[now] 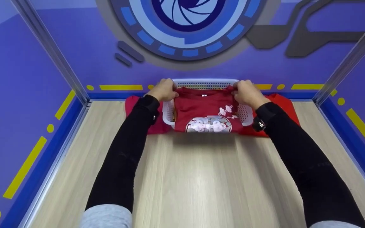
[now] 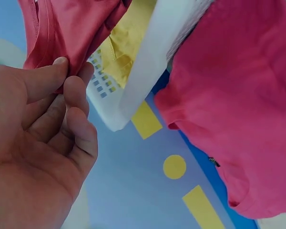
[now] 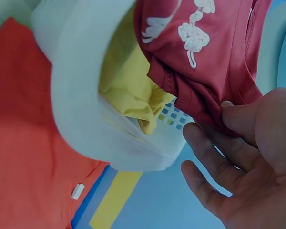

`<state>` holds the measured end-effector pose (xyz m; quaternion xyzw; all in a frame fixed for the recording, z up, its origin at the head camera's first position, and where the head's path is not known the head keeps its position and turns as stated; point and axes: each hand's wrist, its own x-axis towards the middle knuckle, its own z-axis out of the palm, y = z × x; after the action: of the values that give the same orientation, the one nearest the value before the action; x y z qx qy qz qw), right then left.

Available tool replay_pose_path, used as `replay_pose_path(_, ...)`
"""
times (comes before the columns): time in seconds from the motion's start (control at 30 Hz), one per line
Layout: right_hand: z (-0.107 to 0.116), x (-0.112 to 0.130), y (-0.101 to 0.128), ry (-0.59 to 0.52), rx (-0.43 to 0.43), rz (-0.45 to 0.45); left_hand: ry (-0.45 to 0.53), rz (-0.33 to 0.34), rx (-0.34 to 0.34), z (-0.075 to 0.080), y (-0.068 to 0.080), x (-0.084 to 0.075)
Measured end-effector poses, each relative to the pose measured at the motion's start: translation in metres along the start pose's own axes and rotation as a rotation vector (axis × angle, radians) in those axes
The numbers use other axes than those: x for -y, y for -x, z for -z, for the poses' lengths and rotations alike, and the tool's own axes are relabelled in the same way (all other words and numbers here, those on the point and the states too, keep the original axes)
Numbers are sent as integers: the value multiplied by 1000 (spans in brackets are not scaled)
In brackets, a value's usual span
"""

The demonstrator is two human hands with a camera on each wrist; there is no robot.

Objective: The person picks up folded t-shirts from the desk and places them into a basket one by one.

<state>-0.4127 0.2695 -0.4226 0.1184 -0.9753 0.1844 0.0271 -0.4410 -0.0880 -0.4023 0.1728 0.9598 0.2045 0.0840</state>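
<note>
A dark red T-shirt [image 1: 201, 104] with a white and pink print spreads over the white plastic basket [image 1: 169, 115] in the head view. My left hand [image 1: 164, 90] pinches the shirt's left shoulder near the collar, between thumb and fingers, as the left wrist view shows. At the opposite shoulder, my right hand [image 1: 247, 92] pinches the cloth with thumb and fingers, its other fingers spread in the right wrist view. Yellow cloth [image 3: 133, 90] lies inside the basket, mostly covered by the shirt in the head view.
A pink garment [image 2: 238, 95] lies on the table left of the basket, and an orange-red garment [image 3: 28, 133] lies to its right. Close behind the basket stands the blue patterned back wall [image 1: 201, 69]. Side walls bound the wooden table [image 1: 201, 177].
</note>
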Motion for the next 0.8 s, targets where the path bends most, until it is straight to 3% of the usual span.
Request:
replay_pose_path(0.23, -7, -1, -3, 10, 30, -1, 11, 40, -38, -9, -4, -2)
replay_pose_path(0.47, -14, 2, -4, 31, 46, -6, 11, 65, -24, -14, -3, -3)
replay_pose_path(0.6, -18, 2, -5, 53, 66, -9, -1, 62, -4, -18, -1, -1)
replay_pose_path(0.8, -19, -2, -5, 81, 38, -20, -26, 46, -35, -22, -4, 1)
